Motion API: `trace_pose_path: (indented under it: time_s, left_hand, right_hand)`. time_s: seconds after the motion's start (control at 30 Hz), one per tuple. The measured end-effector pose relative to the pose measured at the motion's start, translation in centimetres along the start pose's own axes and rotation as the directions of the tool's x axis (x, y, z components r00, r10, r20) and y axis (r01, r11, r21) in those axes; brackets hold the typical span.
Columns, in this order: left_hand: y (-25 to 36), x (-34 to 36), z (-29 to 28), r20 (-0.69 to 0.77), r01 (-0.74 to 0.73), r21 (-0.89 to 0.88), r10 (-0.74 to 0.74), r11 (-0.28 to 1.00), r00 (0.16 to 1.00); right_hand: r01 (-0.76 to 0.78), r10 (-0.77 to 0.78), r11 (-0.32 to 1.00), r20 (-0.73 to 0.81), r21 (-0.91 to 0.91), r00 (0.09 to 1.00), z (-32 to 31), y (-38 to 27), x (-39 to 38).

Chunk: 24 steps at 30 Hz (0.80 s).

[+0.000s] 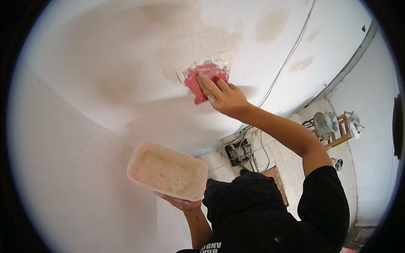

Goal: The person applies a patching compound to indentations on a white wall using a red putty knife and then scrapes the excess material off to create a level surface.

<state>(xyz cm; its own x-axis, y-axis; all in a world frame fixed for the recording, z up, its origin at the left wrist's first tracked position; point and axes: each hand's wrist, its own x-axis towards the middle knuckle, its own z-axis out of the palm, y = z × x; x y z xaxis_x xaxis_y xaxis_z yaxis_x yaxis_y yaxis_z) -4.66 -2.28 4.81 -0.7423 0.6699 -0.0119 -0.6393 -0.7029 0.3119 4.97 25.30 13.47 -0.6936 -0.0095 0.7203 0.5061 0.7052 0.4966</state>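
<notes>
My right hand [225,99] grips a red flat plastic spreader [195,88], pressed against the white wall [105,50], with pale filler along its upper edge. A fresh rectangular patch of filler [194,46] lies directly above it. Lower down, my left hand [183,202] holds a rectangular pinkish tray [132,166] from underneath, coated inside with beige filler [168,173]. Its fingers are partly hidden beneath the tray.
A loose cable [291,55] runs down the wall to a dark machine with wires [236,149] on the tiled floor [297,192]. At right, a wooden stool or rack [341,141] with metal bowls [328,122] stands near another wall [375,177].
</notes>
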Motion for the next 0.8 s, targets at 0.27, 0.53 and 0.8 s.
trace_pose_path:
  time_s: [0.27,0.53,0.8]
  left_hand:
    - [-0.1,-0.2,1.7,0.119,-0.070,0.168,0.050,0.983,0.992]
    - [0.1,-0.7,1.7,0.069,-0.074,0.176,0.062,0.982,0.996]
    - [1.6,-1.3,2.3,0.021,-0.099,-0.352,0.114,0.931,0.993]
  right_hand:
    - [-0.542,0.599,0.798,-0.250,0.261,0.761,-5.8,4.3,2.9]
    - [-0.606,0.719,0.657,-0.129,0.449,0.683,-1.8,-2.0,6.7]
    - [-0.455,0.489,0.583,0.157,0.673,0.858,-0.1,-10.6,4.8]
